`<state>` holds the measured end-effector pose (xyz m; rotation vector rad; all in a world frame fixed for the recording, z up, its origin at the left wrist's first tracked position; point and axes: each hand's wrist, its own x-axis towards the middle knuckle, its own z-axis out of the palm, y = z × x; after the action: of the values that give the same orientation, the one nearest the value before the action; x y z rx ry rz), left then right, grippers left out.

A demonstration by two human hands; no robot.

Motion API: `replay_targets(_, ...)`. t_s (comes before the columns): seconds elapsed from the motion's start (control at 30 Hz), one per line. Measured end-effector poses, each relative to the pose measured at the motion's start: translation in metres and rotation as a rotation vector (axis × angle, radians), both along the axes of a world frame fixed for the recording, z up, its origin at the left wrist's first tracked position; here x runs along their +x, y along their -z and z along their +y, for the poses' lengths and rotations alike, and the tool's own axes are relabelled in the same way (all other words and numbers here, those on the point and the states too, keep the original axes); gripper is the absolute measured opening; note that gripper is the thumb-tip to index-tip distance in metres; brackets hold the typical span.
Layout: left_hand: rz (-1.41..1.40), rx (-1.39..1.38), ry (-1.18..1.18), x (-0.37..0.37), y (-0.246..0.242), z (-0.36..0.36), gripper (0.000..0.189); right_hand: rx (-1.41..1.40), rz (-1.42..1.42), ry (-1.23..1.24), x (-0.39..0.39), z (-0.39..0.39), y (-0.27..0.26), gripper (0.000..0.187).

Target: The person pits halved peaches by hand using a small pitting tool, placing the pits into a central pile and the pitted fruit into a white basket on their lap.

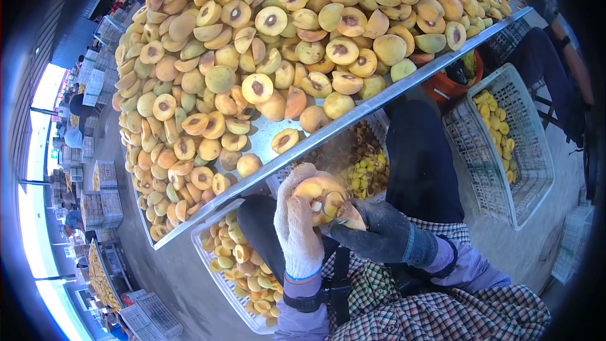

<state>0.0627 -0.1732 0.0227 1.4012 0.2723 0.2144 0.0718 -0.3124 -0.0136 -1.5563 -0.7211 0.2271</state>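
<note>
My left hand point(297, 227), in a white knit glove, cups a yellow peach half point(307, 190) with its cut face and pale pit showing. In my dark-gloved right hand point(386, 232) is a pitting tool point(334, 207) with a thin curved metal blade, which touches the cut face. Its handle is mostly covered by the fingers. Both hands are close together over my lap, just below the metal rim point(331, 128) of a sloping table. Peach halves point(270, 21) are heaped on that table, many with pits in them.
Below the rim, a crate holds pits and yellow scraps point(367, 175). A white crate point(201, 241) of peach halves stands left of my knees. On the right are a tilted crate point(530, 151) with yellow pieces, an orange bucket point(440, 89) and a seated person's leg point(544, 76).
</note>
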Motion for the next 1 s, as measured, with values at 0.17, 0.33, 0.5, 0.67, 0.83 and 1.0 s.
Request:
replay_targets(0.17,-0.082,0.067,-0.025,-0.003,-0.001,-0.004,0.047,-0.027,-0.073,0.022,-0.001,-0.005,-0.006,0.025)
replay_targets(0.33,-0.058,0.115,-0.060,-0.005,-0.005,-0.009,0.044,-0.042,0.101,0.010,0.000,-0.005,-0.012,0.022)
replay_targets(0.5,0.015,0.225,-0.086,-0.005,-0.015,-0.013,0.035,-0.105,0.032,0.046,0.000,-0.008,-0.026,0.022)
replay_targets(0.67,-0.124,0.063,-0.016,-0.006,-0.009,-0.012,0.041,0.039,-0.050,0.021,0.002,-0.005,-0.021,0.025)
replay_targets(0.83,-0.216,0.175,-0.022,-0.009,-0.008,-0.015,0.041,0.232,0.403,-0.223,-0.004,-0.009,-0.021,0.023)
replay_targets(1.0,-0.304,0.442,0.014,-0.003,-0.006,-0.009,0.035,0.323,1.278,-0.383,0.009,-0.014,-0.040,0.021)
